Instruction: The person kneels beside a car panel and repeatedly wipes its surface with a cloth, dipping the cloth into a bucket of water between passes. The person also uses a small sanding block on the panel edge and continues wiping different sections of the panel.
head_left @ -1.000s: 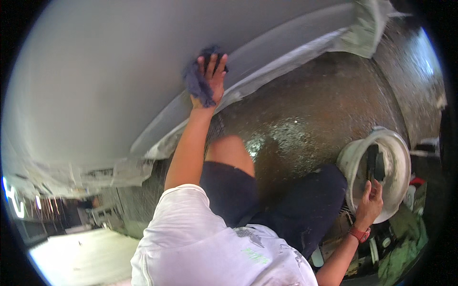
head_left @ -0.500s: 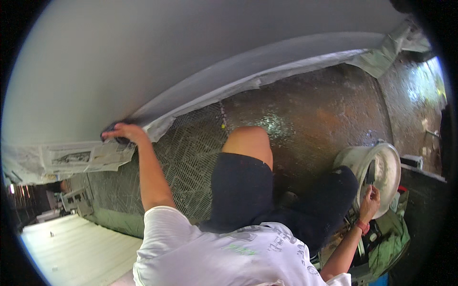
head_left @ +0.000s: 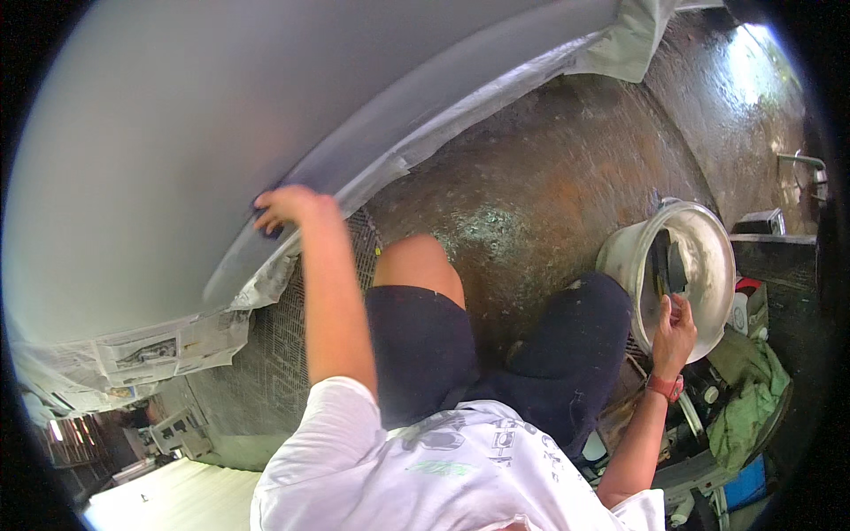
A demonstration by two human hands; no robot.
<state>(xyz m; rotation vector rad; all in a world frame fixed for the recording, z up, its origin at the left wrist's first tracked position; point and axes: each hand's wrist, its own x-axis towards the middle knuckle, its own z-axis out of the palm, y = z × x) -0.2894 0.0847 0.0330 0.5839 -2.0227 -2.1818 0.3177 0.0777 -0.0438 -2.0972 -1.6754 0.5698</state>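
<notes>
My left hand (head_left: 288,208) presses a dark pad (head_left: 268,232) against a large smooth grey panel (head_left: 150,159), near its curved lower edge. The fingers cover most of the pad, and motion slightly blurs the hand. At the right, my right hand (head_left: 675,334), with a red watch on the wrist, is closed in a pinch at the mouth of a pale round drum-like thing (head_left: 617,252). A flat dark piece (head_left: 676,268) shows just beyond the fingertips. Whether the fingers grip it is hard to see.
Masking sheet (head_left: 633,40) and newspaper (head_left: 168,347) line the panel's lower border. The floor (head_left: 567,168) looks wet and brown, with a ridged dark mat (head_left: 279,341) nearer. A green cloth (head_left: 753,389) lies among clutter beside my right forearm. My knees fill the middle.
My left hand has slid up and rightward along the panel's edge with the pad. The whole view has turned somewhat. My right hand stays at the round thing.
</notes>
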